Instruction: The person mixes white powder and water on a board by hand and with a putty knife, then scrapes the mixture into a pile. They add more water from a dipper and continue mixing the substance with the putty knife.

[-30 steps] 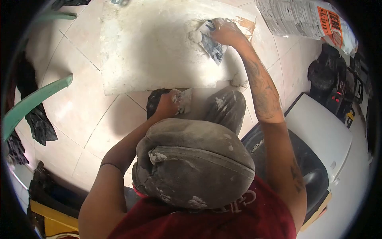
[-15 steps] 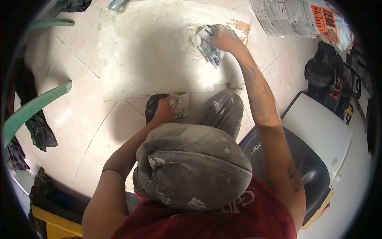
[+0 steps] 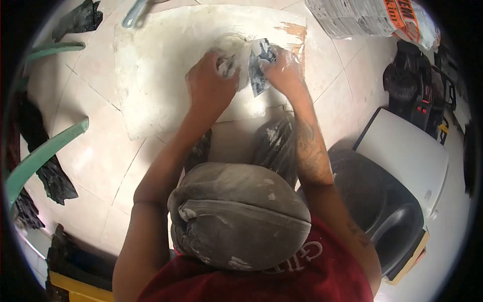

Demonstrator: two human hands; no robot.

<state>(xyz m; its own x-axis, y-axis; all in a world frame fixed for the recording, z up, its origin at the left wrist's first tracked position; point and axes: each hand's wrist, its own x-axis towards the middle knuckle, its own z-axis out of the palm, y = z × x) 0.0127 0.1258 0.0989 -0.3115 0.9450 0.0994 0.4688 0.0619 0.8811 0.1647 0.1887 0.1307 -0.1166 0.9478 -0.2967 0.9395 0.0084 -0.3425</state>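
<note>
Over the white-coated board (image 3: 161, 75) on the floor, my two hands are close together. My right hand (image 3: 284, 74) grips a flat putty scraper (image 3: 257, 75), its dark blade smeared with white paste and pointing down toward me. Closed around another paste-covered scraper (image 3: 229, 65), my left hand (image 3: 212, 83) is just left of it, with the blade partly hidden by the fingers. Both hands have white paste on them. Between and behind the scrapers lies a patch of wet white paste (image 3: 234, 41) on the board.
A printed bag (image 3: 352, 17) lies beyond the board at the right. A grey-blue handle (image 3: 133, 14) overlaps the board's far left edge. Green curved legs (image 3: 55, 143) and black plastic (image 3: 48, 166) are at left; a dark chair (image 3: 372, 186) and black equipment (image 3: 410, 85) at right.
My left hand has moved from near the knee up over the board beside my right hand. The right scraper has shifted slightly and turned more upright. The view has shifted a little.
</note>
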